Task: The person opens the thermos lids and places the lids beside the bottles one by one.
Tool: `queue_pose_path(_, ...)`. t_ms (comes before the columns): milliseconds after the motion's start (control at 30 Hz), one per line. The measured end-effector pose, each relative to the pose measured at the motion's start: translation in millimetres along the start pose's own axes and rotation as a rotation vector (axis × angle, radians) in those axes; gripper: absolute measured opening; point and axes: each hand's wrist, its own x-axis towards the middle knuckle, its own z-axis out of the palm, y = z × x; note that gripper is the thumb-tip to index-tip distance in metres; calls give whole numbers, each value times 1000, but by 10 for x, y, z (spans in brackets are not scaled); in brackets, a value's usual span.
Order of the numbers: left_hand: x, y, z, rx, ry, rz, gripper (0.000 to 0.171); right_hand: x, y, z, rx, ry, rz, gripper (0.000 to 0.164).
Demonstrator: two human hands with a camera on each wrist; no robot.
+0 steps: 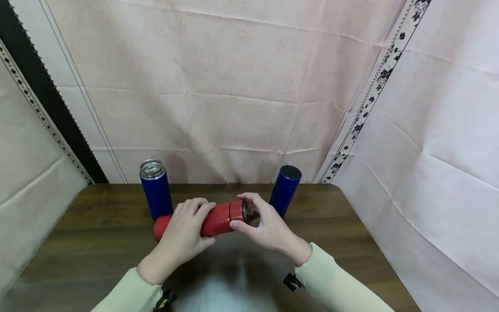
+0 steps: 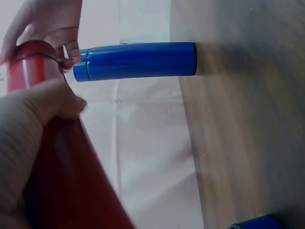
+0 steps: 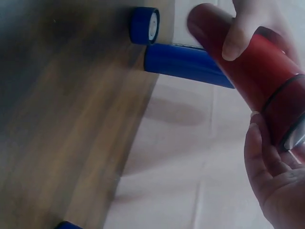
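My left hand point(image 1: 186, 229) grips the body of a red thermos flask point(image 1: 219, 220) that lies nearly level above the table. At its right end, the thumb and fingers of my right hand point(image 1: 269, 225) pinch the red cap point(image 1: 236, 210). A dark line shows between cap and body, and the cap's end is dark and shiny. Behind the flask's left end stands an open blue thermos flask point(image 1: 157, 195) with a bare steel neck. Just beyond my right hand, a capped blue thermos flask point(image 1: 285, 190) stands upright.
A loose blue cap point(image 3: 143, 26) sits on the table near the open blue flask in the right wrist view; the red flask and left hand hide it from the head view. The wooden tabletop point(image 1: 97, 225) ends at a hanging pale cloth point(image 1: 234, 108), with more cloth at both sides.
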Motion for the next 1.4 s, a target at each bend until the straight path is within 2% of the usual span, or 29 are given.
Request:
queue_pose_path(167, -11, 28, -1, 118, 48, 62, 76, -13, 36, 61, 44, -13, 92, 58)
queue_pose_path(300, -29, 49, -7, 157, 56, 86, 78, -22, 31, 116, 107, -17, 161, 56)
queue_pose_path(400, -30, 55, -20, 144, 46, 87, 78, -29, 8, 122, 128, -12, 179, 53)
queue_pose_path(567, -45, 33, 6, 96, 20, 85, 70, -50, -32, 114, 98, -18, 171, 52)
queue_pose_path(767, -81, 9, 32, 67, 20, 121, 64, -82, -42, 115, 72, -44, 153, 51)
queue_pose_path(933, -72, 12, 19, 57, 30, 145, 62, -115, -37, 96, 61, -52, 111, 50)
queue_pose_path(1100, -42, 32, 0, 37, -2, 156, 61, -151, -31, 60, 58, -68, 66, 50)
queue_pose_path(1167, -31, 32, -9, -37, -74, 122, 60, -169, -50, 40, 17, -88, 5, 51)
queue_pose_path(1300, -58, 19, -22, -214, -254, 10, 59, -195, -128, 13, -149, -151, -190, 55)
queue_pose_path(1367, -83, 9, -17, -242, -282, -20, 60, -193, -160, 7, -225, -160, -255, 58)
queue_pose_path(1400, -90, 8, -13, -225, -266, -13, 60, -188, -167, 3, -237, -160, -264, 58)
